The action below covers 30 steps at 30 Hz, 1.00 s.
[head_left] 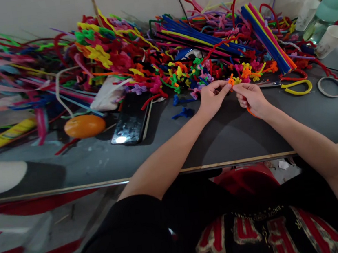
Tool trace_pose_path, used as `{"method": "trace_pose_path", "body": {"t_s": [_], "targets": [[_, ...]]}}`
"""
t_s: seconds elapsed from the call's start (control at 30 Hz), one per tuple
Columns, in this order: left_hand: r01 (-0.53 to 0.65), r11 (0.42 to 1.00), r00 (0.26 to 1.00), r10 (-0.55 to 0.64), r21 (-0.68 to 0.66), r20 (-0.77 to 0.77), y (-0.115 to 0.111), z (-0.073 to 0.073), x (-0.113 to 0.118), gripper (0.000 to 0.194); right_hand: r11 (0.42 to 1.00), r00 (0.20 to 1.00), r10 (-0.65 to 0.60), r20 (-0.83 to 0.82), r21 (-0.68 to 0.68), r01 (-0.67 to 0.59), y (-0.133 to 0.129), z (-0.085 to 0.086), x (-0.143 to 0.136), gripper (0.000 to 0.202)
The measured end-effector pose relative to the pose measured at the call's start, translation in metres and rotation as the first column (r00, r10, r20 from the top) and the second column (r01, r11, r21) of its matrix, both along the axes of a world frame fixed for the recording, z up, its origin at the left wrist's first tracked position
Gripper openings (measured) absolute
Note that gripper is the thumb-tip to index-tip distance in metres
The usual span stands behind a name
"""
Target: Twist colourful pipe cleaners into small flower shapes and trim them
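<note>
Between the fingertips of both hands is a small orange pipe cleaner flower [231,81]. My left hand [214,98] pinches it from the left with thumb and forefinger. From the right, my right hand [251,96] pinches at it too, its other fingers curled in. An orange pipe cleaner end [251,112] shows below the right hand. Just behind are yellow and orange pipe cleaner flowers [246,71]. Scissors with yellow and red handles [297,87] lie right of my right hand. A blue pipe cleaner piece [183,113] lies left of my left wrist.
Heaped pipe cleaners and flowers [123,52] line the wall side of the grey table [93,162]. A phone [131,121] and an orange oval object [84,126] lie at left. A roll of tape [330,87] and paper cups [331,40] are at right.
</note>
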<state>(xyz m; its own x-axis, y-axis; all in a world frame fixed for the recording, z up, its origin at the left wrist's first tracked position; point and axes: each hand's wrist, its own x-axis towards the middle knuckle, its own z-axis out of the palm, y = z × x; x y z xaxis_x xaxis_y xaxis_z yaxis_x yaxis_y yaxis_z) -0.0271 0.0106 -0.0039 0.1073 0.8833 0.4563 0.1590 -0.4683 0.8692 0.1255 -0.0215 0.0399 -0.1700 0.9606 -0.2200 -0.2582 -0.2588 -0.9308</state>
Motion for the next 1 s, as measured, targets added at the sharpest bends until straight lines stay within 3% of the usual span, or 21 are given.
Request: {"method": "trace_pose_path", "body": {"t_s": [0.1, 0.2, 0.3, 0.4, 0.63, 0.83, 1.0], "targets": [[-0.010, 1.000, 0.999, 0.011, 0.021, -0.040, 0.000, 0.001, -0.001, 0.039, 0.996, 0.992, -0.042, 0.119, 0.087, 0.032, 0.003, -0.007, 0.001, 0.026], [-0.033, 0.999, 0.995, 0.036, 0.036, -0.093, -0.002, 0.003, -0.002, 0.032, 0.960, 0.940, -0.102, 0.326, 0.279, 0.007, 0.004, -0.011, 0.006, 0.025], [-0.047, 0.999, 0.991, 0.048, 0.010, -0.124, -0.003, 0.006, -0.001, 0.028, 0.850, 0.774, -0.217, 0.595, 0.506, -0.151, 0.004, -0.010, 0.014, 0.012], [-0.051, 0.998, 0.994, 0.048, -0.027, -0.100, -0.004, 0.006, -0.001, 0.028, 0.770, 0.614, -0.314, 0.725, 0.572, -0.281, 0.003, -0.007, 0.019, 0.012], [-0.047, 0.997, 0.996, 0.042, -0.054, -0.080, -0.003, 0.007, -0.001, 0.027, 0.773, 0.590, -0.299, 0.750, 0.553, -0.312, 0.004, -0.009, 0.019, 0.018], [-0.062, 0.998, 0.987, 0.062, 0.006, -0.148, -0.003, 0.009, -0.003, 0.022, 0.756, 0.514, -0.338, 0.789, 0.552, -0.351, 0.003, -0.011, 0.020, 0.019], [-0.012, 0.997, 0.997, 0.005, -0.080, -0.079, 0.002, 0.006, -0.004, 0.030, 0.721, 0.538, -0.478, 0.694, 0.660, -0.211, 0.007, -0.010, 0.029, 0.023]]}}
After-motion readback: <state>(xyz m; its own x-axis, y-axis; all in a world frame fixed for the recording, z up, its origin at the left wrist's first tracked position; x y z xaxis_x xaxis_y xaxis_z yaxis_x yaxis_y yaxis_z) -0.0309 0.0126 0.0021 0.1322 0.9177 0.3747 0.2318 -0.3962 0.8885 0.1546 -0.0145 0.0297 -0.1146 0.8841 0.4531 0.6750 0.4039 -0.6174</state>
